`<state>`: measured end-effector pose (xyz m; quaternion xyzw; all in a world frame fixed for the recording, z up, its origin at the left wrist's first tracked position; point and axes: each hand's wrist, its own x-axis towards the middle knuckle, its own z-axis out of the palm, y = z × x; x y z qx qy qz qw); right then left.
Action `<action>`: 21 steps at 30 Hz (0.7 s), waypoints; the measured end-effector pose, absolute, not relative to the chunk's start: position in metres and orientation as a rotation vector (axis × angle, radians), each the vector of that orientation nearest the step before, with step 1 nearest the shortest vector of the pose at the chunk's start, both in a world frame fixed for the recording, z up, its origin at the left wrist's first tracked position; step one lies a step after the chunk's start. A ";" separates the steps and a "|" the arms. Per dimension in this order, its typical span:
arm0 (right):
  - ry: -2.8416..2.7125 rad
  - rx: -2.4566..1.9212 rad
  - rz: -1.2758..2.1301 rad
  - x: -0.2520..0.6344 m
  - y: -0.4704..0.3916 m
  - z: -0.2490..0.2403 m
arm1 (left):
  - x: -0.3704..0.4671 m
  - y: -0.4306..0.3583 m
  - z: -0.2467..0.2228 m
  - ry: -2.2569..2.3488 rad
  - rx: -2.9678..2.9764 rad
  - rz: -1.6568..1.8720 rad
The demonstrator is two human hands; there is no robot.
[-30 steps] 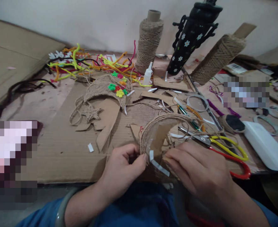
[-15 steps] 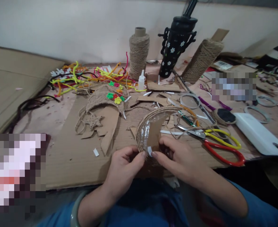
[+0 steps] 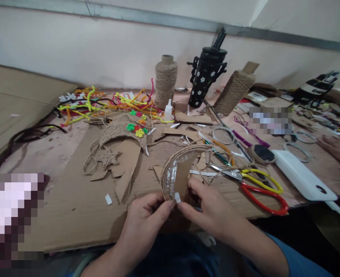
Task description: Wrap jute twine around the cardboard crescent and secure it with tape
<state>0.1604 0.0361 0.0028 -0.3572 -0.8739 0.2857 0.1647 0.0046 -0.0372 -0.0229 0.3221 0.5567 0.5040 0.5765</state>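
- Held the twine-edged crescent (image 3: 164,176) low in the middle of the view, over the near part of the cardboard sheet (image 3: 57,227), curved twine rim toward the left.
- Pinched its lower left edge in the left hand (image 3: 142,219), thumb in front, fingers curled behind, grip narrow.
- Closed the right hand (image 3: 211,209) on its lower right part, fingers bent at the brown cardboard, thumb against the small white strip (image 3: 177,197).
- Showed shiny clear film (image 3: 171,175) inside the curve.
- Had scissors (image 3: 233,174) lying open to the right, with one yellow handle and one red.
- Had a twine crescent with felt flowers (image 3: 116,129) on the left, beyond a twine star (image 3: 109,159).
- Saw a small glue bottle (image 3: 168,112) upright in front of a twine cone (image 3: 165,82), near a leaning black tumbler (image 3: 201,82) and a second, tilted cone (image 3: 235,91).
- Saw coloured pipe cleaners (image 3: 90,100) heaped at the back left, a white device (image 3: 302,174) right of the scissors, and another person's hand (image 3: 337,148) at the right edge.
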 end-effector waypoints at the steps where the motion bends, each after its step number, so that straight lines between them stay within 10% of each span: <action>1: -2.488 -1.025 0.841 0.161 0.036 0.002 | 0.005 -0.037 -0.024 1.324 0.751 1.175; 21: -2.335 -1.098 1.328 0.173 0.045 0.009 | 0.008 -0.032 -0.024 1.405 0.641 1.170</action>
